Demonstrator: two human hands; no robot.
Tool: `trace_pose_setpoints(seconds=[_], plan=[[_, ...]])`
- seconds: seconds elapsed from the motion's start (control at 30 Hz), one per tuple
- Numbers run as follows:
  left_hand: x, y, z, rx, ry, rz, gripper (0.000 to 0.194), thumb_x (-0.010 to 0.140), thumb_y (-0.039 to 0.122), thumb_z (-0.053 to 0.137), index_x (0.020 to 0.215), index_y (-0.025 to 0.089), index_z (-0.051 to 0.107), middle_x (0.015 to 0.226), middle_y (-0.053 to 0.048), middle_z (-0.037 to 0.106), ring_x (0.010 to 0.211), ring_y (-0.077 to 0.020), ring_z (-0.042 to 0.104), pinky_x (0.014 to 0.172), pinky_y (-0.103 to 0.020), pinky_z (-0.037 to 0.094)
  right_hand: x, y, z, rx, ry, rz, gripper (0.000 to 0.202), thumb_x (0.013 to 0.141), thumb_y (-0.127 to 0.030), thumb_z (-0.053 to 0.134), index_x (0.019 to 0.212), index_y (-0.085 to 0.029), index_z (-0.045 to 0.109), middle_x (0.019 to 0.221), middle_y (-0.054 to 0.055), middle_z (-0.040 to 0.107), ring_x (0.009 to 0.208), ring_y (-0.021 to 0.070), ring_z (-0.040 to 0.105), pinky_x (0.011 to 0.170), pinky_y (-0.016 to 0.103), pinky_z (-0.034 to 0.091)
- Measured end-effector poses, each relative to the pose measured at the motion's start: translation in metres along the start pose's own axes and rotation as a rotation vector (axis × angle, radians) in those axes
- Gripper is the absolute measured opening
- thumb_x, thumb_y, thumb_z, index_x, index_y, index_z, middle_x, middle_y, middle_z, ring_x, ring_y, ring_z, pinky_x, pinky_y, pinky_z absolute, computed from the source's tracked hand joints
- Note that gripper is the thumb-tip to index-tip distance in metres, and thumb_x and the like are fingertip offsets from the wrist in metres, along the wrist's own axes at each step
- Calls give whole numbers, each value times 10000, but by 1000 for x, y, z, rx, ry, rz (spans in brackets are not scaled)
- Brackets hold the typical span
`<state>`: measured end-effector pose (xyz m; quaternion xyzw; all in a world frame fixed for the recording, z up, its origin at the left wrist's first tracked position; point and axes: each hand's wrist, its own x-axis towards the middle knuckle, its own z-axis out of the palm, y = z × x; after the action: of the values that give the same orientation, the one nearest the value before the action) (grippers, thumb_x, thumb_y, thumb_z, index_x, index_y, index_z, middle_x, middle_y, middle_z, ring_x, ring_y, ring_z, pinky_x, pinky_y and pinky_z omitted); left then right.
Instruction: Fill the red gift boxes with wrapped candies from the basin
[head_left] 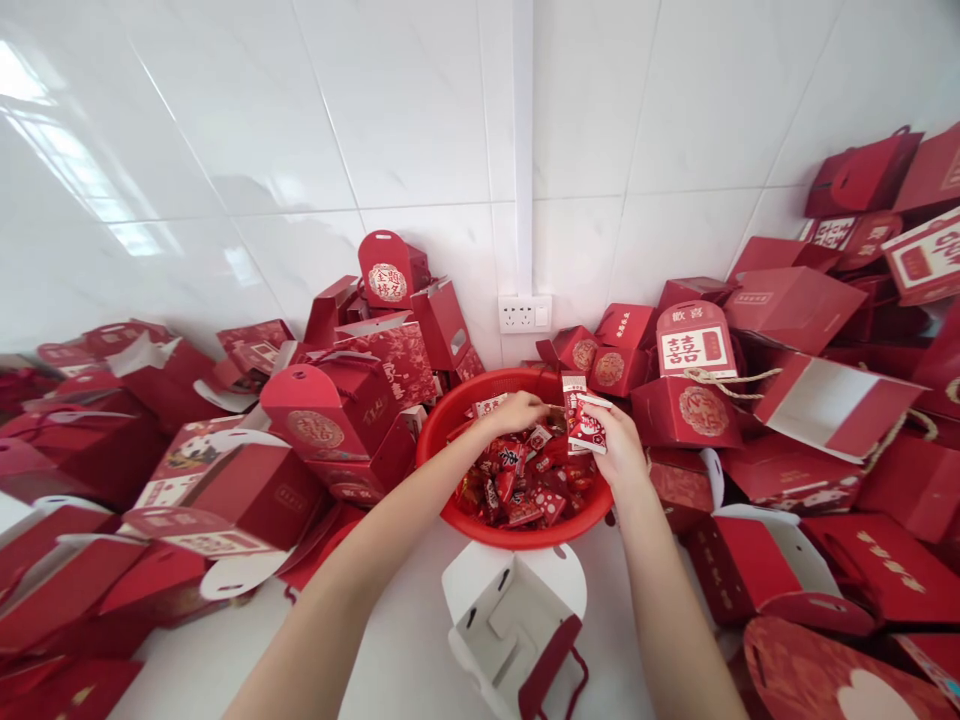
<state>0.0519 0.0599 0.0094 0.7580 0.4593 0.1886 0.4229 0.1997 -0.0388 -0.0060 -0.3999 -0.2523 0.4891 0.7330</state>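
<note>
- The right hand (613,435) pinches small red-and-white packets (587,428) between thumb and fingers, over the right side of the red basin (517,538).
- The left hand (521,410) reaches into the basin, left of that grip, fingers bent over wrapped sweets (517,475); whether they hold anything, I cannot tell.
- Nearer the person than the grip, an open box (491,610) shows its white inside.
- Red boxes (697,410) crowd both sides of the hands; a wall socket (525,314) sits beyond.

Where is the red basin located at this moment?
In the head view, the red basin stands slightly right of the middle, below the wall socket and directly beyond an open white-lined box.
</note>
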Motion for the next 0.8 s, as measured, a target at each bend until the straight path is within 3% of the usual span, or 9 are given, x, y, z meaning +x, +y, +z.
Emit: trace_pose_setpoints(seconds=[0.1, 0.27, 0.43, 0.53, 0.63, 0.8], plan=[[1, -15, 9, 209, -42, 15, 187, 605, 241, 832, 746, 198, 717, 915, -78, 770, 1038, -311, 685, 909, -337, 501, 0, -1, 1, 29, 40, -12, 228, 517, -236, 804, 728, -189, 730, 621, -9, 727, 517, 146, 642, 493, 262, 519], [1, -26, 21, 372, -90, 35, 383, 561, 215, 842, 933, 217, 747, 1138, -133, 747, 1140, -368, 648, 913, -368, 491, -1, -2, 4, 75, 76, -42, 210, 512, -217, 780, 716, -204, 732, 640, -21, 737, 532, 141, 661, 515, 260, 540], [3, -23, 15, 402, -202, 74, 468, 432, 146, 860, 882, 252, 787, 955, -61, 779, 994, -327, 685, 819, -317, 498, 0, -2, 3, 111, 99, -62, 192, 516, -211, 770, 703, -204, 727, 650, -20, 743, 540, 142, 667, 516, 258, 542], [4, -20, 11, 388, -266, 74, 330, 419, 185, 873, 729, 256, 786, 747, -14, 752, 816, -275, 685, 740, -298, 490, 0, -1, 2, 123, 103, -76, 185, 533, -221, 773, 711, -199, 727, 660, -23, 748, 538, 135, 665, 521, 254, 541], [6, -15, 10, 363, -295, 58, 170, 507, 310, 865, 598, 229, 747, 610, -10, 696, 667, -231, 648, 682, -297, 478, 2, 0, 0, 125, 102, -93, 192, 547, -225, 773, 730, -197, 723, 668, -26, 749, 546, 133, 670, 525, 250, 540], [9, -5, 19, 295, -304, 90, 367, 428, 394, 923, 716, 222, 772, 801, -17, 751, 801, -239, 669, 763, -292, 480, 5, 0, -3, 121, 99, -120, 180, 582, -221, 747, 756, -200, 711, 659, -29, 740, 546, 144, 672, 523, 268, 543]])
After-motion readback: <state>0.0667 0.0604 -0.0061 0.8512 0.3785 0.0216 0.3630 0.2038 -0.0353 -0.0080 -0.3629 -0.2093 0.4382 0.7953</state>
